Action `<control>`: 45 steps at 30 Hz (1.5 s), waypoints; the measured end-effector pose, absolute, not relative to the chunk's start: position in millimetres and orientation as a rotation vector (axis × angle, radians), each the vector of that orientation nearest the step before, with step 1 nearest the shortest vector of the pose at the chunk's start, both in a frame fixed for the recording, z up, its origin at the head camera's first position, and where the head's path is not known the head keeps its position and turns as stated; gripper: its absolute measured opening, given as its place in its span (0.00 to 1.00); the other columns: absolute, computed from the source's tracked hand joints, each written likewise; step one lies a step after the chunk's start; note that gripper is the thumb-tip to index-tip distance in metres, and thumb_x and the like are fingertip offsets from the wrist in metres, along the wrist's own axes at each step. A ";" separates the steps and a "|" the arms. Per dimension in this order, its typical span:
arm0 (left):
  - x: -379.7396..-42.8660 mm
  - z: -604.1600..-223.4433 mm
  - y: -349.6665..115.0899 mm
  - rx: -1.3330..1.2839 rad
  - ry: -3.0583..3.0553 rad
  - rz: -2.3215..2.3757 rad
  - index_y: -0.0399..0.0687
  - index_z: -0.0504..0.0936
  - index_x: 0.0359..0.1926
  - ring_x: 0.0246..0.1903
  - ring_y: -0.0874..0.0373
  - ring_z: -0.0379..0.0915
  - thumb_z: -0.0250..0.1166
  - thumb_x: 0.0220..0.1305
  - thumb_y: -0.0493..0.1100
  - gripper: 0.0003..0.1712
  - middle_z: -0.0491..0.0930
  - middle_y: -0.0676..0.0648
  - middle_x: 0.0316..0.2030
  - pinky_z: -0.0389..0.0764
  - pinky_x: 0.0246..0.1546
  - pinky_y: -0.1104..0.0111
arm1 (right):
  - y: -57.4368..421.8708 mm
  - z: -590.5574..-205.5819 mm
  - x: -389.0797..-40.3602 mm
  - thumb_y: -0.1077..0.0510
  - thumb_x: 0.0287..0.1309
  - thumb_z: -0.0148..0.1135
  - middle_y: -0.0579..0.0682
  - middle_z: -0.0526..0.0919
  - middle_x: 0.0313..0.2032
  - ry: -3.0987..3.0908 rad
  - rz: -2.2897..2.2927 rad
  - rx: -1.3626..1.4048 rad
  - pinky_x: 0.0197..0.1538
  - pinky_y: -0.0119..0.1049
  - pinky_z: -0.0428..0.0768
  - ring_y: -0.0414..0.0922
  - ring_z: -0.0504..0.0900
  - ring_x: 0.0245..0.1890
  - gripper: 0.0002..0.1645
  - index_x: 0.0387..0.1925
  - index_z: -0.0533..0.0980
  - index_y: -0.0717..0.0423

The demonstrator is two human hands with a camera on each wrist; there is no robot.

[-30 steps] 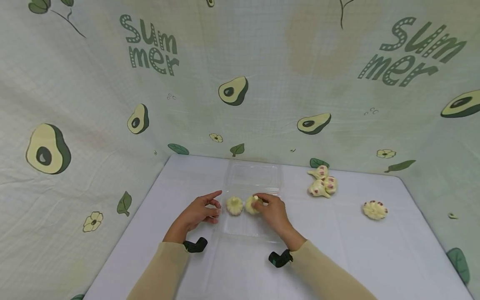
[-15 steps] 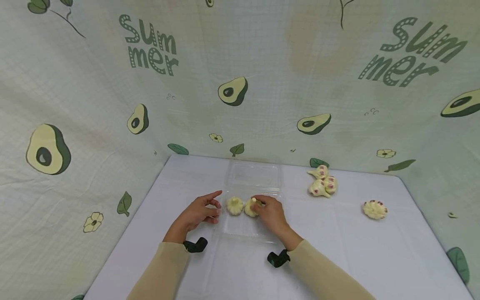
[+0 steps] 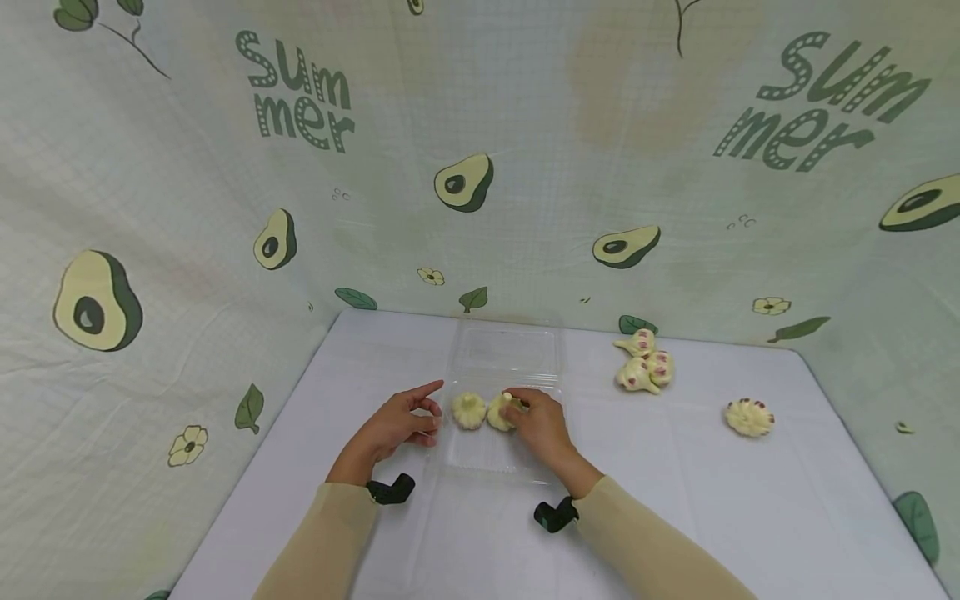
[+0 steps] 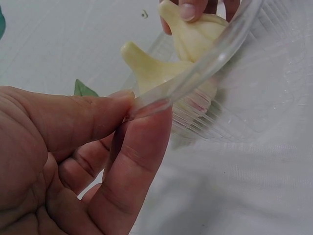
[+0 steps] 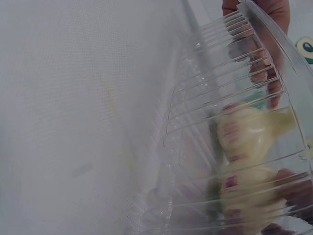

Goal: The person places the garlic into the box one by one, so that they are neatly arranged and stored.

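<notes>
A clear plastic clamshell box (image 3: pixel 483 457) lies on the table with its lid (image 3: pixel 507 350) folded back. My left hand (image 3: pixel 401 423) pinches the box's left rim between thumb and finger, plainest in the left wrist view. Inside the box, a pale garlic bulb (image 3: pixel 468 411) stands stem up near that rim. Beside it is a second garlic bulb (image 3: pixel 498 413), which my right hand (image 3: pixel 545 427) holds with fingertips near the stem. Through the ribbed wall in the right wrist view, purple marks show on the bulbs' undersides.
Three garlic bulbs (image 3: pixel 637 373) with purple marks lie clustered at the back right. Farther right sits a round, scalloped garlic piece (image 3: pixel 749 418) with dark red tips. A patterned cloth (image 3: pixel 540 208) hangs behind the white table (image 3: pixel 675 500).
My right hand has shifted slightly left with its bulb, bringing it closer to the other bulb. The left hand has stayed on the rim.
</notes>
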State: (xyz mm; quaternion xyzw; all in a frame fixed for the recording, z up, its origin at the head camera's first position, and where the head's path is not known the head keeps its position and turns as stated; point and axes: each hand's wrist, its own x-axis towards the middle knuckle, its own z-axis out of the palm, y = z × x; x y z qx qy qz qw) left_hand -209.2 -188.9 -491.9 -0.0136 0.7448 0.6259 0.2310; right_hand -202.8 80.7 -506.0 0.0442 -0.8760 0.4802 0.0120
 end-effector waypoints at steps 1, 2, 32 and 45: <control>-209.2 -491.8 -188.7 -0.039 2.050 1.720 0.52 0.62 0.83 0.29 0.56 0.79 0.65 0.69 0.26 0.46 0.76 0.42 0.47 0.88 0.33 0.67 | 81.0 -505.8 -202.9 0.60 0.63 0.72 0.62 0.87 0.55 -2.733 1.496 0.142 0.59 0.57 0.82 0.59 0.84 0.56 0.17 0.53 0.87 0.59; -209.3 -491.8 -188.6 -0.039 2.049 1.720 0.52 0.62 0.83 0.29 0.56 0.79 0.65 0.69 0.26 0.46 0.76 0.42 0.47 0.88 0.33 0.67 | 81.2 -505.3 -202.7 0.60 0.63 0.72 0.62 0.87 0.56 -2.735 1.493 0.147 0.59 0.57 0.82 0.59 0.84 0.56 0.18 0.54 0.87 0.59; -209.2 -493.2 -189.1 -0.042 2.060 1.718 0.52 0.62 0.82 0.31 0.56 0.78 0.65 0.70 0.27 0.45 0.75 0.42 0.48 0.88 0.34 0.67 | 101.0 -471.4 -193.4 0.54 0.63 0.76 0.61 0.77 0.67 -2.672 1.489 0.204 0.61 0.56 0.83 0.63 0.76 0.67 0.39 0.71 0.73 0.59; -211.3 -495.4 -191.8 -0.033 2.055 1.717 0.53 0.63 0.82 0.30 0.56 0.78 0.67 0.69 0.28 0.45 0.75 0.42 0.48 0.87 0.34 0.67 | 158.2 -454.3 -197.2 0.54 0.63 0.77 0.64 0.78 0.66 -2.547 1.412 0.137 0.59 0.56 0.85 0.61 0.77 0.66 0.39 0.71 0.72 0.62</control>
